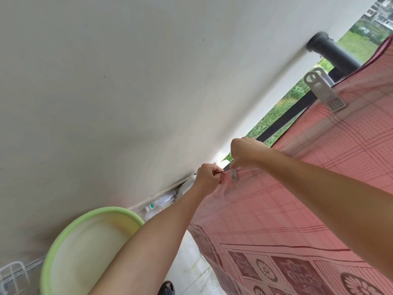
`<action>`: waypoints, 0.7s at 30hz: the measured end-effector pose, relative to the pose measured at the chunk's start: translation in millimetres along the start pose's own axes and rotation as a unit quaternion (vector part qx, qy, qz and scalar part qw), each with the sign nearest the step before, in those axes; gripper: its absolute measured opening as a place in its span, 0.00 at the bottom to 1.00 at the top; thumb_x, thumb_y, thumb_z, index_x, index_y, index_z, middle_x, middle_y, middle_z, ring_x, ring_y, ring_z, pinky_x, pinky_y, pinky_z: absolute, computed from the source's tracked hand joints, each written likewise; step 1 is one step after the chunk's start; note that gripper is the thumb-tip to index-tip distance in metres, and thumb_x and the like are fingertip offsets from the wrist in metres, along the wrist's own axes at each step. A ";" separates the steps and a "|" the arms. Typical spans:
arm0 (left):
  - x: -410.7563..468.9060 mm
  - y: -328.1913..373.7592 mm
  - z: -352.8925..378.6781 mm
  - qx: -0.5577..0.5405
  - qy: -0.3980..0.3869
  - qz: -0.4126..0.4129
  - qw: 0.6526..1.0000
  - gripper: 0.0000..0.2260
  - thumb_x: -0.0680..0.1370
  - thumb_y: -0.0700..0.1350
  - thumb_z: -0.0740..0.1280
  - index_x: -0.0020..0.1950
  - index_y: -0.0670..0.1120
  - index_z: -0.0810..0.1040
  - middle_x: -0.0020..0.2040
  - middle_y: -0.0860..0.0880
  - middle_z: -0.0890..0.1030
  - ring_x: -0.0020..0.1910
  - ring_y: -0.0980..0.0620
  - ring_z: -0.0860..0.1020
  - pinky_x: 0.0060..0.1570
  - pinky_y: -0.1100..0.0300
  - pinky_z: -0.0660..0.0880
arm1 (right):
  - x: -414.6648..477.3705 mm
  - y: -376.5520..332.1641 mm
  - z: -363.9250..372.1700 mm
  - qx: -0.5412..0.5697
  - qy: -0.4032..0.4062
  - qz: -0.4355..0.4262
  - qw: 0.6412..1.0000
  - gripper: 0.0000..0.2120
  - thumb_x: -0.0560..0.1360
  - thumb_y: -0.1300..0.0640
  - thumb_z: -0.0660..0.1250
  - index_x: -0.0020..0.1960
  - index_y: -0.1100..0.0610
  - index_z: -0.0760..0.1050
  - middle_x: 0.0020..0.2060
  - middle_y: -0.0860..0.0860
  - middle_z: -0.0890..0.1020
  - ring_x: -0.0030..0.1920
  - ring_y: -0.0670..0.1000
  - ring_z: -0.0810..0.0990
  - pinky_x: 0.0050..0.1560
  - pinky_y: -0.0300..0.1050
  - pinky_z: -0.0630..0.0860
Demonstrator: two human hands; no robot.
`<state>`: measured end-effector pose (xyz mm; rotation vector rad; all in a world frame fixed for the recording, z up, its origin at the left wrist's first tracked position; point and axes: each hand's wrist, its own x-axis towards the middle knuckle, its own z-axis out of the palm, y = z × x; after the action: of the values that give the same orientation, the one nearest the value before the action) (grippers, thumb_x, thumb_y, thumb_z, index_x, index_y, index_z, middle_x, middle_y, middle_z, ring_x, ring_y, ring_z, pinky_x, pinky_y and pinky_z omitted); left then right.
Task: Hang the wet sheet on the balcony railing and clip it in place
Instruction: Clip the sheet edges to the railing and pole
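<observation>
The pink sheet [297, 199] hangs over the black railing [282, 118], draped down its near side, with its top edge running along the rail. It is checked in the upper part and has a darker patterned border with flower-like rounds lower down.

A grey clip [324, 90] is clamped over the sheet's top edge on the railing, well up the rail from the hands.

The right hand [244, 152] is closed on a second clip [233, 174], pinching its upper end between thumb and fingers; the clip's lower end lies on the sheet's edge at the railing. Whether its jaws grip the rail cannot be told.

Just beside it, on the wall side, the left hand [207, 174] is closed on the sheet's corner, bunching the cloth where the railing nears the wall [127, 92].

A black pipe [331, 52] meets the wall above the far end of the railing. Green plants and buildings show beyond the railing.

Below the railing, against the wall, a green basin [70, 237] stands on the floor, under the left forearm.
</observation>
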<state>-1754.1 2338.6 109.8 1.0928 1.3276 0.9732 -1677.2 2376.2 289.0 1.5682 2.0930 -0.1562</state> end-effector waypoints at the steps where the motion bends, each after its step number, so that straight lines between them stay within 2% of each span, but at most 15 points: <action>1: -1.4 0.1 -5.4 0.013 0.001 -0.006 1.000 0.05 0.72 0.37 0.72 0.39 0.46 0.85 0.37 0.46 0.84 0.38 0.47 0.82 0.47 0.49 0.81 | -0.8 0.0 -1.1 0.009 -0.008 0.007 1.000 0.17 0.70 0.52 0.76 0.35 0.55 0.68 0.32 0.49 0.70 0.31 0.50 0.69 0.33 0.44 0.69; 3: -7.7 1.1 -21.7 0.055 0.003 -0.013 0.998 0.04 0.73 0.37 0.71 0.43 0.45 0.84 0.40 0.49 0.84 0.41 0.51 0.80 0.48 0.57 0.79 | -4.6 0.0 -3.4 0.014 -0.021 0.019 0.999 0.21 0.68 0.51 0.78 0.33 0.54 0.65 0.30 0.49 0.68 0.29 0.48 0.65 0.29 0.44 0.64; 4: -10.7 -0.4 -31.8 0.075 0.004 -0.018 0.997 0.04 0.73 0.37 0.70 0.45 0.44 0.84 0.41 0.49 0.83 0.43 0.52 0.80 0.49 0.59 0.78 | -6.8 -0.5 -4.0 0.011 -0.024 0.024 0.999 0.20 0.67 0.50 0.79 0.35 0.55 0.67 0.31 0.49 0.70 0.30 0.49 0.66 0.30 0.44 0.66; 6: -18.8 -3.9 -53.6 0.115 0.004 -0.031 0.993 0.05 0.74 0.38 0.69 0.47 0.45 0.83 0.44 0.48 0.83 0.46 0.50 0.80 0.51 0.58 0.76 | -9.6 -2.7 -4.7 0.004 -0.020 0.019 1.000 0.20 0.66 0.47 0.79 0.49 0.57 0.76 0.40 0.51 0.77 0.39 0.51 0.76 0.40 0.45 0.75; 8: -30.8 -2.7 -73.5 0.162 -0.007 -0.037 0.986 0.03 0.74 0.40 0.69 0.46 0.47 0.81 0.45 0.47 0.83 0.46 0.49 0.79 0.52 0.56 0.76 | -14.4 -5.7 -5.0 0.005 0.028 0.012 1.000 0.26 0.70 0.46 0.75 0.63 0.55 0.75 0.54 0.52 0.81 0.53 0.55 0.80 0.52 0.49 0.78; 9: -37.0 -1.3 -81.8 0.187 -0.012 -0.037 0.982 0.02 0.75 0.42 0.69 0.46 0.46 0.81 0.44 0.46 0.82 0.45 0.49 0.79 0.51 0.55 0.75 | -19.5 -7.7 -5.2 0.014 0.063 0.003 0.998 0.25 0.73 0.46 0.72 0.66 0.52 0.73 0.58 0.52 0.80 0.57 0.55 0.79 0.55 0.49 0.77; 12: -54.1 1.8 -103.5 0.267 -0.033 -0.037 0.963 0.05 0.74 0.41 0.68 0.49 0.43 0.82 0.39 0.50 0.79 0.43 0.48 0.77 0.47 0.57 0.74 | -48.2 -16.2 -2.9 0.081 0.153 -0.027 0.985 0.18 0.78 0.47 0.66 0.66 0.49 0.75 0.59 0.49 0.80 0.59 0.53 0.78 0.54 0.46 0.73; 15: -68.6 9.2 -114.9 0.345 -0.069 -0.027 0.936 0.05 0.74 0.40 0.66 0.47 0.46 0.81 0.37 0.52 0.77 0.42 0.48 0.77 0.46 0.58 0.75 | -89.2 -19.5 13.6 0.140 0.200 -0.016 0.969 0.14 0.79 0.48 0.64 0.63 0.49 0.77 0.55 0.47 0.82 0.54 0.51 0.80 0.52 0.46 0.76; 18: -81.7 25.3 -110.6 0.412 -0.111 0.013 0.904 0.06 0.75 0.41 0.65 0.47 0.46 0.81 0.40 0.50 0.80 0.44 0.48 0.79 0.46 0.56 0.76 | -128.0 -10.6 42.8 0.156 0.214 0.036 0.963 0.13 0.80 0.46 0.60 0.57 0.50 0.79 0.49 0.48 0.84 0.45 0.49 0.82 0.46 0.46 0.79; 21: -95.4 45.6 -87.1 0.458 -0.155 0.078 0.872 0.08 0.75 0.42 0.64 0.49 0.46 0.82 0.43 0.50 0.81 0.45 0.49 0.79 0.46 0.56 0.77 | -176.6 5.7 70.5 0.191 0.218 0.103 0.952 0.14 0.80 0.48 0.61 0.60 0.50 0.79 0.53 0.45 0.83 0.49 0.48 0.81 0.49 0.45 0.77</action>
<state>-1841.0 2260.8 181.6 2.0008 1.4584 0.1906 -1613.5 2198.4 311.6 2.2111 2.3017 -0.1588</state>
